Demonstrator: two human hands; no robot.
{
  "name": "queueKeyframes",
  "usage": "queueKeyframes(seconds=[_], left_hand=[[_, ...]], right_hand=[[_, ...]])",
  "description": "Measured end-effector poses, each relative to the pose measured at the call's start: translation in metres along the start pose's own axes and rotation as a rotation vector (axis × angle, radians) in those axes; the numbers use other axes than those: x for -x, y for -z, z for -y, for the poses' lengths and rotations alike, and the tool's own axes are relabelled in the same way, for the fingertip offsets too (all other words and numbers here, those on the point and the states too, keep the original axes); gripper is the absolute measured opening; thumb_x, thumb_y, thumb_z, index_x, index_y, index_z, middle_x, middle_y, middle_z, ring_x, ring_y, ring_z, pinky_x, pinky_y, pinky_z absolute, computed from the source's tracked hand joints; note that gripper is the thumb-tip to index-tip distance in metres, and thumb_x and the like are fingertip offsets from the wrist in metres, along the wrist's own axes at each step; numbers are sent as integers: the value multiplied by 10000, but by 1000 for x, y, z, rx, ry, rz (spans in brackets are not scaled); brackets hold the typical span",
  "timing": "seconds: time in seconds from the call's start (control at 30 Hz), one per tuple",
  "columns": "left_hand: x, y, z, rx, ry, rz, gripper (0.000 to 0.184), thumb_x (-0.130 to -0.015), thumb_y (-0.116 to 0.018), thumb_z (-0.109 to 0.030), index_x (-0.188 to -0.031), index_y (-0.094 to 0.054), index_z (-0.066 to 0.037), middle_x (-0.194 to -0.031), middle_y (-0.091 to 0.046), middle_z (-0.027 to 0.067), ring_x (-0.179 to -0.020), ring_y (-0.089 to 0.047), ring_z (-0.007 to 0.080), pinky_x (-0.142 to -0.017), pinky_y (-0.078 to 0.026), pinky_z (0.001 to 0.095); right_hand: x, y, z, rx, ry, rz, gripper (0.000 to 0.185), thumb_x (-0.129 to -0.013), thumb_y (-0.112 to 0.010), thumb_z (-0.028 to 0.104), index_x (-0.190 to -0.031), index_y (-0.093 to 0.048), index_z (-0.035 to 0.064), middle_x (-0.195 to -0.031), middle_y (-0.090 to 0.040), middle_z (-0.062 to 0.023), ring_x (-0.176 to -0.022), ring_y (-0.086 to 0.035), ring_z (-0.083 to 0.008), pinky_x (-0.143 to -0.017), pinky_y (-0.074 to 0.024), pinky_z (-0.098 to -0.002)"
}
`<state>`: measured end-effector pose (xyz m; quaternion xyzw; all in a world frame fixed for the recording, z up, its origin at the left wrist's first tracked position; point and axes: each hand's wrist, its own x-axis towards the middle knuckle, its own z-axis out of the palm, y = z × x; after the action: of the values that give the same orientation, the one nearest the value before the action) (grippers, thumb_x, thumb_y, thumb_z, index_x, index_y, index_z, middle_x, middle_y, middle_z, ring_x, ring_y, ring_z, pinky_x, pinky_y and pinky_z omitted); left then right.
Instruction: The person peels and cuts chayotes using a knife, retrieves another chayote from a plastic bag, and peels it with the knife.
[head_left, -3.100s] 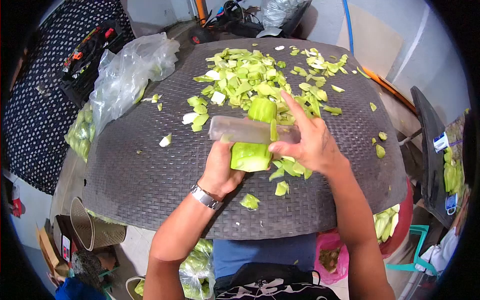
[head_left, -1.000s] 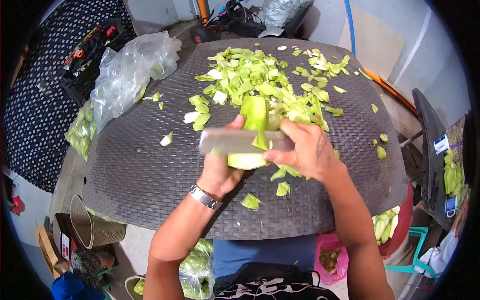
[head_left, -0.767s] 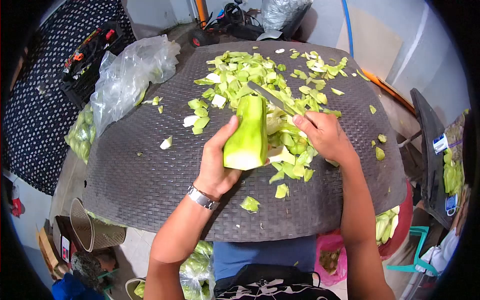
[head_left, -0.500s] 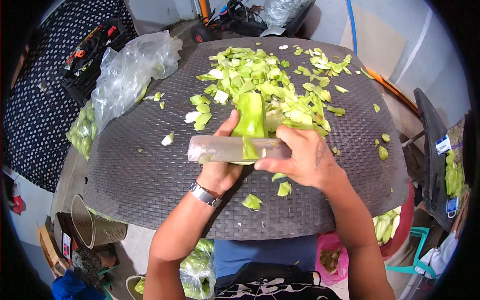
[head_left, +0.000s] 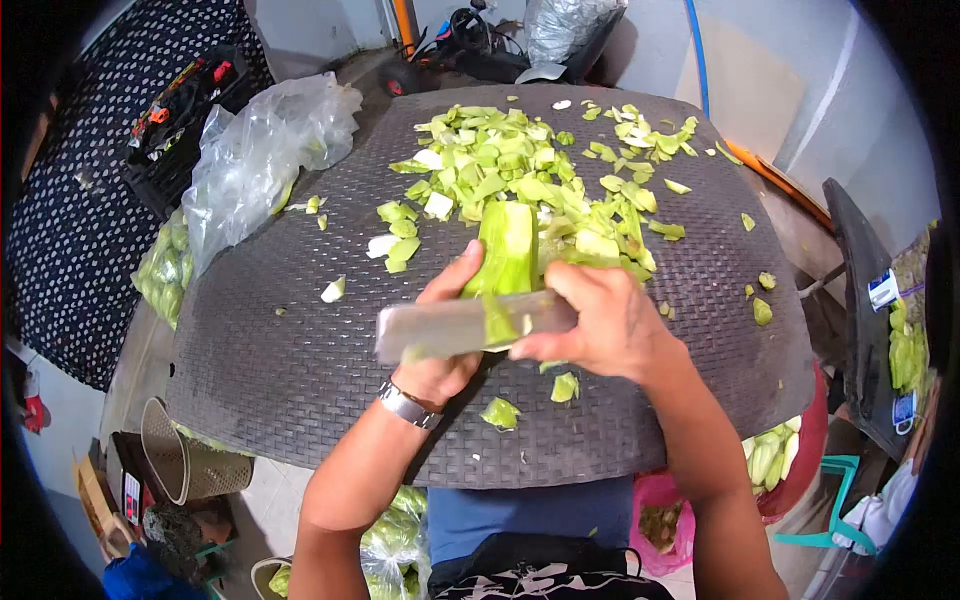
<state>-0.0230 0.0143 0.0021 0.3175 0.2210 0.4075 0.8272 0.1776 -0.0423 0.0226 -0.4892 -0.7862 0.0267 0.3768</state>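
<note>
Green vegetable is gripped by left hand, knife by right hand. The left thumb (beside the knife) could be cut by a slip.

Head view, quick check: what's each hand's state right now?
Left hand: closed, holding the green vegetable.
Right hand: closed, holding the knife, blade across the vegetable.

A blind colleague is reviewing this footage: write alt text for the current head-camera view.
A person's right hand holds a broad blade across a green vegetable gripped in the left hand, above a dark woven-pattern table. Green peelings lie heaped beyond, with a clear plastic bag at the table's left edge.
</note>
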Motion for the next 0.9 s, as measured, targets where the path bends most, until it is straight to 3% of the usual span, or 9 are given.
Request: queueKeyframes(seconds=[0.17,0.27,0.37,0.43,0.57,0.67,0.73,0.8,0.9], left_hand=[[-1,-1,3,26,14,1,509,-1077,-538,-424,-1412,-588,-44,-1288,-706,151,-1137,-711,276,-998,-578,427],[2,-3,-1,-46,31,-21,534,-1070,-533,-459,-1394,-589,-38,-1251,-706,163,-1100,-718,309,-918,-604,457],[4,-9,-7,-85,36,-4,590,-1058,-520,-508,-1383,-581,-19,-1250,-690,187,-1047,-720,367,-799,-626,526],[6,-12,-11,11,63,68,585,-1059,-520,-502,-1388,-577,-22,-1273,-678,189,-1068,-711,367,-835,-617,537],[3,-5,-12,205,90,89,548,-1047,-573,-452,-1398,-566,-31,-1288,-679,174,-1125,-701,330,-944,-589,564],[3,-17,-14,133,15,-96,595,-1050,-533,-481,-1436,-543,-29,-1346,-651,177,-1176,-668,344,-1002,-554,586],[-1,1,-6,173,-20,-194,520,-1054,-511,-417,-1376,-580,-14,-1307,-683,181,-1172,-686,314,-1047,-547,484],[-2,10,-12,328,85,135,509,-1055,-492,-404,-1353,-608,-8,-1242,-714,192,-1152,-701,319,-1040,-546,460],[0,5,-12,221,59,42,537,-1051,-494,-421,-1354,-611,7,-1222,-717,220,-1132,-708,332,-1052,-532,482]], right_hand=[[1,1,-5,-26,-10,46,706,-767,-817,689,-817,-557,35,-699,-640,-179,-641,-678,-376,-617,-541,-465],[0,14,-24,42,-128,32,665,-789,-830,637,-819,-561,30,-688,-637,-178,-633,-676,-364,-614,-539,-452],[-1,37,-57,56,-402,7,623,-856,-809,552,-771,-564,-14,-657,-604,-201,-586,-629,-326,-587,-494,-437],[-3,45,-57,111,-566,-8,635,-895,-779,539,-727,-566,-36,-624,-568,-194,-552,-569,-260,-566,-456,-419],[-6,38,-37,-65,-606,35,632,-914,-766,545,-738,-598,-38,-610,-569,-150,-561,-532,-169,-548,-438,-391],[-7,27,-6,-210,-476,77,658,-873,-783,603,-772,-613,-24,-659,-617,-162,-563,-592,-222,-558,-477,-403],[-1,12,11,-72,-274,64,682,-831,-793,651,-822,-627,-10,-699,-649,-173,-597,-649,-281,-590,-521,-420],[3,0,24,47,-175,112,751,-756,-802,728,-912,-635,13,-772,-693,-190,-696,-723,-380,-662,-587,-461],[6,-17,20,49,-89,10,785,-733,-803,746,-920,-628,4,-781,-695,-186,-701,-730,-378,-656,-595,-462]])
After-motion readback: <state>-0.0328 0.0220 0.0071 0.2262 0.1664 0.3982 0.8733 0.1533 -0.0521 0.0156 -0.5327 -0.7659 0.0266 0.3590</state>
